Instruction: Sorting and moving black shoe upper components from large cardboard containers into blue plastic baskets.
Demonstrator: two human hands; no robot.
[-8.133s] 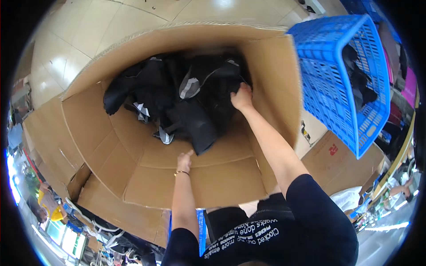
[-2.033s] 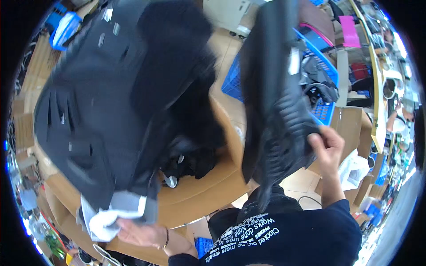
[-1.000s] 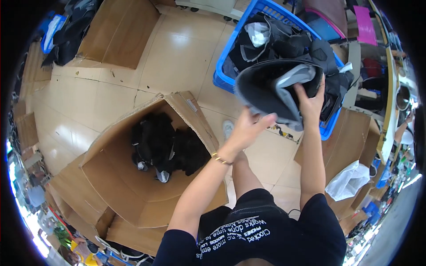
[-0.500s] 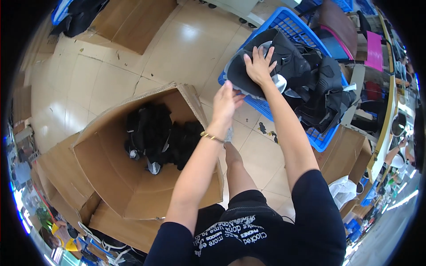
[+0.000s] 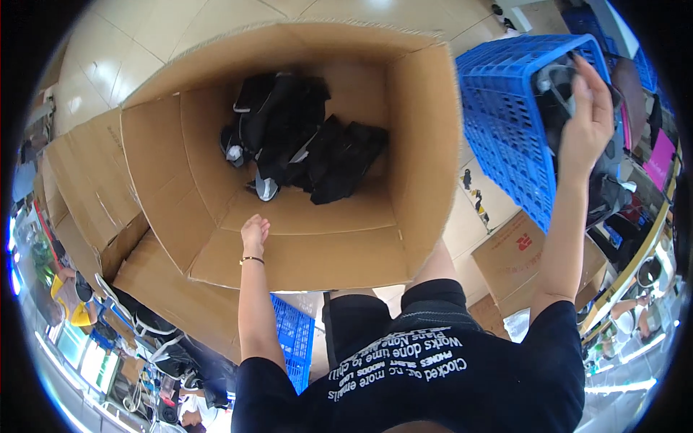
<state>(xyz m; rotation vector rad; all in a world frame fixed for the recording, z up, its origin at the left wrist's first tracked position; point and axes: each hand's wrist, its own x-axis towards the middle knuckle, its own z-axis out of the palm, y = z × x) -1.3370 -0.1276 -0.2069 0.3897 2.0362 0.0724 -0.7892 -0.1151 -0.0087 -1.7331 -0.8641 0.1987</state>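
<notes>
My left hand (image 5: 255, 234) hangs over the near wall of a large open cardboard box (image 5: 310, 260). Its fingers are curled in, with nothing visible in them. Inside the box lies a loose heap of black fabric pieces (image 5: 281, 130) with some white and grey parts. Off to the right, my right hand (image 5: 590, 119) reaches over a blue plastic basket (image 5: 505, 108). The fingers of that hand are bent at the edge of a black piece (image 5: 554, 97) among the basket's dark contents; the palm and wrist hide part of them.
Flattened cardboard (image 5: 94, 187) leans left of the box. A closed carton (image 5: 516, 252) stands below the blue basket. Another blue basket (image 5: 292, 335) is by my left leg. A long workbench (image 5: 642, 245) runs along the right. Other people sit further off at both sides.
Both hands were together at the blue basket, the right spread on a black piece. My left hand has moved over to the cardboard box; my right stays at the basket. The view has shifted.
</notes>
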